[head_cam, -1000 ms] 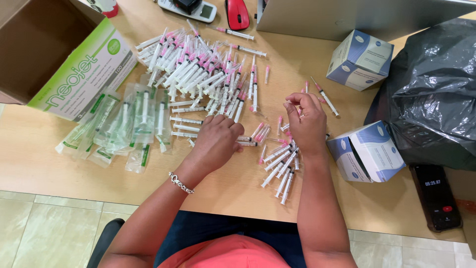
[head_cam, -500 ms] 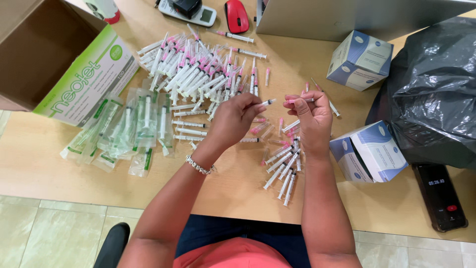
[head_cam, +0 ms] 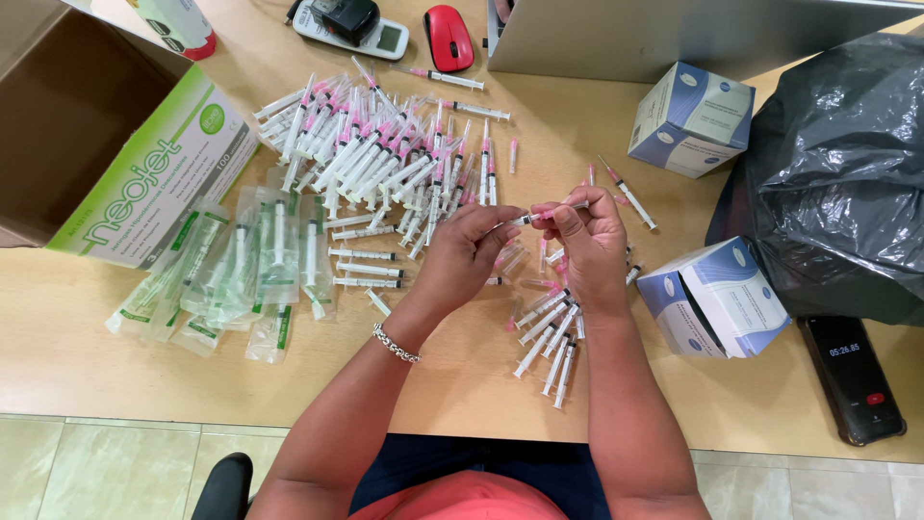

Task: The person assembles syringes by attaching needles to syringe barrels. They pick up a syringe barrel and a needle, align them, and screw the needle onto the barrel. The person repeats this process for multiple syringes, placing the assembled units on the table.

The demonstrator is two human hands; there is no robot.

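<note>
Grip: left hand (head_cam: 469, 252) and right hand (head_cam: 589, 241) pinching one syringe (head_cam: 539, 216) above desk (head_cam: 481, 385); judged light, stiff, slippery; best taken at barrel, away from pink-capped tip.

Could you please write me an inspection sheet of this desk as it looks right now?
Surface: wooden desk, above a tiled floor.
Job's things: one syringe held between both hands; heap of capped syringes; small batch below the hands.
Clutter: empty wrappers, green carton, two blue boxes, black bag, phone, red mouse.
Hands: left hand and right hand pinch the syringe.
Cables: nothing seen.
Surroundings: brown cardboard box, laptop lid.
</note>
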